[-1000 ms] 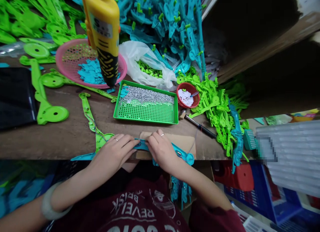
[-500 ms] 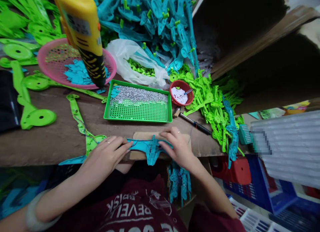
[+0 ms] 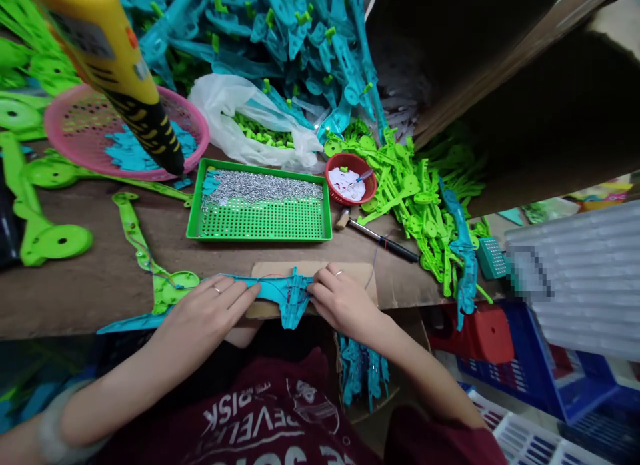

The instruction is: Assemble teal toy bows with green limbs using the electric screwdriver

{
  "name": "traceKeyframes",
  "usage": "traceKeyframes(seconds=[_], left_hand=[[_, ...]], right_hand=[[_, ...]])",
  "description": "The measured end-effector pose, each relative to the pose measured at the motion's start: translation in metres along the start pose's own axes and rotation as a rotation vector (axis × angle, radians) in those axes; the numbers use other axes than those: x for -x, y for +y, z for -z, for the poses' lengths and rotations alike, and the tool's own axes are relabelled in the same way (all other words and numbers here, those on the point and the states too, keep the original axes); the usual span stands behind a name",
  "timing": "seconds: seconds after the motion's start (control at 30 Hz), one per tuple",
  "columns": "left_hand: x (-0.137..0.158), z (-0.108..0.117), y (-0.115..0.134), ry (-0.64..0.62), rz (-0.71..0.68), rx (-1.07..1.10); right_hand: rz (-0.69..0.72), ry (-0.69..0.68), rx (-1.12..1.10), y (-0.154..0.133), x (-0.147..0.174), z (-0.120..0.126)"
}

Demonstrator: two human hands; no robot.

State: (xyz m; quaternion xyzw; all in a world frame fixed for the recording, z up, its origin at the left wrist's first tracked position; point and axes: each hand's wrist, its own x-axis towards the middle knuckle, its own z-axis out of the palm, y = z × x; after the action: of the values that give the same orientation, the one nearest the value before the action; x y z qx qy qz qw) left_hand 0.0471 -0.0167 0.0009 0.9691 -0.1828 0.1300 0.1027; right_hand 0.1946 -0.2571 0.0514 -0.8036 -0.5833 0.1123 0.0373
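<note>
A blue plastic part [image 3: 294, 306] lies near the table's front edge on a flat piece of cardboard [image 3: 310, 267]. A thin wire runs along the top of the part. The fingers of my left hand [image 3: 213, 311] are closed over its left side. At its right side, my right hand [image 3: 345, 301] grips it with bent fingers, whose tips partly hide the wire. Left of my left hand lies a green plastic part [image 3: 175, 288] with a wire laid along it, touching or overlapping the blue one; my hand hides where they meet.
Beyond my hands stands a green tray [image 3: 260, 238] of small metal pieces. A hammer [image 3: 377, 237] and a red basket [image 3: 367, 195] are to its right. A yellow power tool [image 3: 115, 71] hangs over a pink basket [image 3: 200, 128]. Green parts [image 3: 415, 211] are piled at right.
The right hand has closed in on the blue part's middle, its fingers now more bent. The left hand still rests on the part. The whole view has shifted slightly.
</note>
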Motion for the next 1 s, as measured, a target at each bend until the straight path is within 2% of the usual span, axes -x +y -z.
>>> traceKeyframes(seconds=[0.13,0.33,0.4,0.5,0.57,0.67,0.8,1.0], left_hand=[[0.001,-0.004,0.007,-0.024,0.108,-0.04],[-0.003,-0.006,0.007,-0.075,0.144,-0.019],[-0.005,-0.006,0.006,-0.077,0.153,-0.008],[-0.004,-0.008,0.004,-0.067,0.159,0.012],[-0.003,-0.01,0.003,-0.064,0.159,0.018],[-0.003,-0.012,0.001,-0.082,0.149,0.026],[-0.006,-0.012,-0.001,-0.07,0.129,0.057],[-0.008,-0.008,0.001,-0.053,0.146,0.119]], right_hand=[[0.058,-0.017,-0.006,0.004,-0.005,-0.005],[-0.045,0.023,0.013,-0.009,0.0,-0.015],[-0.043,0.075,-0.018,-0.009,0.003,-0.018],[-0.068,0.237,-0.096,-0.003,0.006,-0.02],[-0.085,0.282,-0.143,0.003,0.005,-0.02],[-0.084,0.21,-0.187,0.008,0.003,-0.018],[-0.123,0.124,-0.138,0.005,0.0,-0.014],[-0.107,-0.049,0.254,-0.012,-0.009,-0.006]])
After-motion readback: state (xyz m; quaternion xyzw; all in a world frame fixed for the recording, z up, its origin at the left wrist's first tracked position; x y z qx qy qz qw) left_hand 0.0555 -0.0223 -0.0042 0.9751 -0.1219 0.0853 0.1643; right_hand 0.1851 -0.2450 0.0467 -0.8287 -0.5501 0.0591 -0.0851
